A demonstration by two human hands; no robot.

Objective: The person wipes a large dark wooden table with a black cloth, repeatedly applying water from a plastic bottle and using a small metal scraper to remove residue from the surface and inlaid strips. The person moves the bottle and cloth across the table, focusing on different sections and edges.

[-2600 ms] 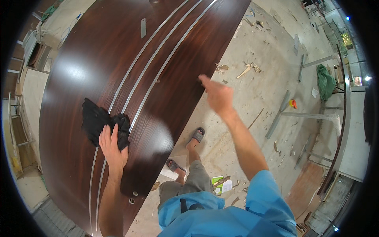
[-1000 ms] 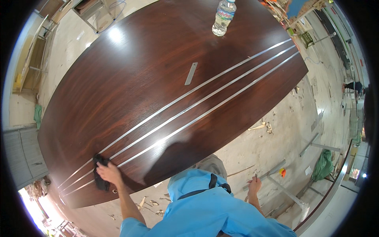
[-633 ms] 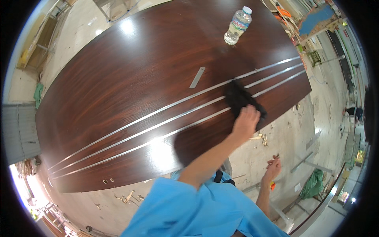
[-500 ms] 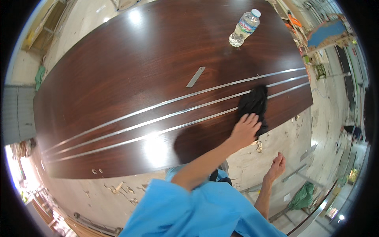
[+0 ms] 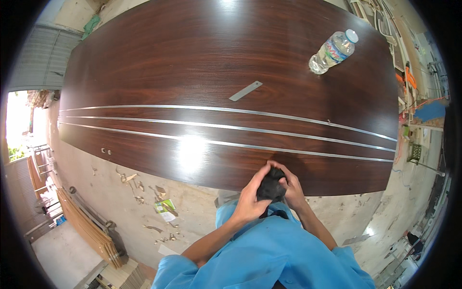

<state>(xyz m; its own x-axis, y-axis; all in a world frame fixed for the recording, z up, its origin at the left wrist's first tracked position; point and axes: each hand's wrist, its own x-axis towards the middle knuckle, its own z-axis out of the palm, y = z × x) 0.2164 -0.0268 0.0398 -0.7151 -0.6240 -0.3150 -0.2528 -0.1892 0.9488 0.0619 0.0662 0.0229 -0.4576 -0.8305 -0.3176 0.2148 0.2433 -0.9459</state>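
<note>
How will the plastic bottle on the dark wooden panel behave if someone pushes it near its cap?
The plastic bottle stands upright, tall on a narrow base, so a push near its cap would probably tip it. It looks nearly empty, so it is likely light and easy to knock. The wooden panel is glossy, so a low push may slide it; once down, it could roll.

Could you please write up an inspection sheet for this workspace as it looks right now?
Surface: large dark wood-grain tabletop, glossy, with three inlaid metal strips running its length.
Job's things: black cloth, bunched between both hands at the near edge.
Clutter: clear plastic water bottle lying on the far right; small flat metal piece near the middle.
Grippers: left hand and right hand both close around the cloth.
Cables: nothing seen.
Surroundings: dusty concrete floor with wood scraps; stacked boards at left.
</note>
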